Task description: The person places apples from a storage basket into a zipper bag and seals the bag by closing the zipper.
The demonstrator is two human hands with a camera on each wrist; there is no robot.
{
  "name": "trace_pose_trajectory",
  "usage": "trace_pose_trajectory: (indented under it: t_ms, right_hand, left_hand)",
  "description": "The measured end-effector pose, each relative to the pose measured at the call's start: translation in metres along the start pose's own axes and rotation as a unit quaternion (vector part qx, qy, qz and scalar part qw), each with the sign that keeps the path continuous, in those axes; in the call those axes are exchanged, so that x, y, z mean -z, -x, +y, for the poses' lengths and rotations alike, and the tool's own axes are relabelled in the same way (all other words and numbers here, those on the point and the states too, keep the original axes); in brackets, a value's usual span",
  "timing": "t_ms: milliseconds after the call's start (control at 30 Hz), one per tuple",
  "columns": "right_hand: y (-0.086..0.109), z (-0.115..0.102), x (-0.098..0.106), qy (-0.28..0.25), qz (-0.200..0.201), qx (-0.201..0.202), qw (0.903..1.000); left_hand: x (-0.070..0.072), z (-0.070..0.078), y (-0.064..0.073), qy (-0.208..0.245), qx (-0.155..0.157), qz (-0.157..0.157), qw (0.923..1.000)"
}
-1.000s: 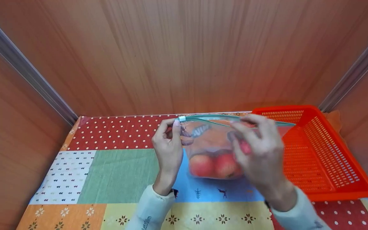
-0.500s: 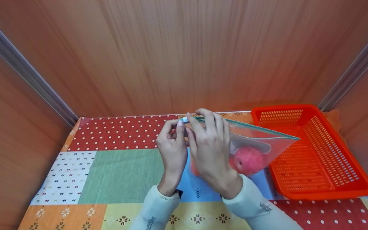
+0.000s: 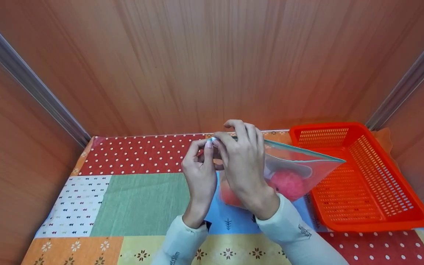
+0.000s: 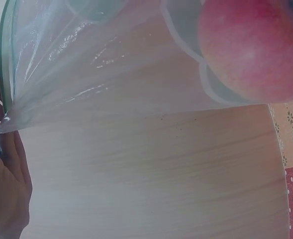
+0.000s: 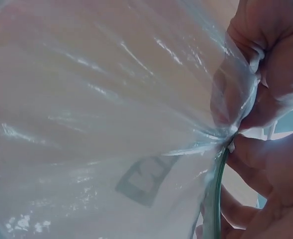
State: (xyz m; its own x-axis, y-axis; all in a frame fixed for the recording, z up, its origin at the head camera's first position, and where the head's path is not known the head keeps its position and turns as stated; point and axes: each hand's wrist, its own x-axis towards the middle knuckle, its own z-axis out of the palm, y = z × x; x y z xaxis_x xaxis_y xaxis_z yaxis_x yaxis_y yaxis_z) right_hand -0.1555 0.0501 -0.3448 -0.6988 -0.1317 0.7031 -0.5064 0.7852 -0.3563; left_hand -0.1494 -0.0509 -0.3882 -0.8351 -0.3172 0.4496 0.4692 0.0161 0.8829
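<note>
A clear zip bag (image 3: 320,171) with a green zip strip (image 5: 216,196) hangs from both hands, apples inside it. One red apple (image 3: 289,184) shows through the plastic in the head view, and an apple (image 4: 250,50) fills the upper right of the left wrist view. My left hand (image 3: 200,173) pinches the bag's top left corner between thumb and forefinger. Right beside it, my right hand (image 3: 245,165) pinches the white slider (image 3: 212,139), mostly covered by fingertips. Toward the right, the bag's mouth gapes. In the right wrist view the plastic gathers in creases at the fingertips.
An orange-red plastic basket (image 3: 359,224) with slotted walls stands at the right, partly overlapped by the bag's right corner. Beneath lies a patchwork tablecloth (image 3: 142,202). Wood-grain panels (image 3: 204,66) rise at the back and both sides.
My right hand has come left across the bag to the slider and now pinches it beside my left hand. The bag's right side has swung down and forward.
</note>
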Motion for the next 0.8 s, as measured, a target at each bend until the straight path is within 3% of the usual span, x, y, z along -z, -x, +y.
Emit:
trace_pose_trajectory:
  t_ms: [400, 800]
  right_hand:
    - [-0.001, 0.010, 0.006, -0.002, 0.011, 0.015, 0.9998]
    - [-0.002, 0.024, 0.014, 0.005, 0.028, 0.027, 0.9993]
  left_hand:
    - [-0.001, 0.001, 0.000, 0.028, 0.010, -0.005, 0.9995]
    - [0.001, -0.001, -0.001, 0.022, 0.005, 0.002, 0.9998]
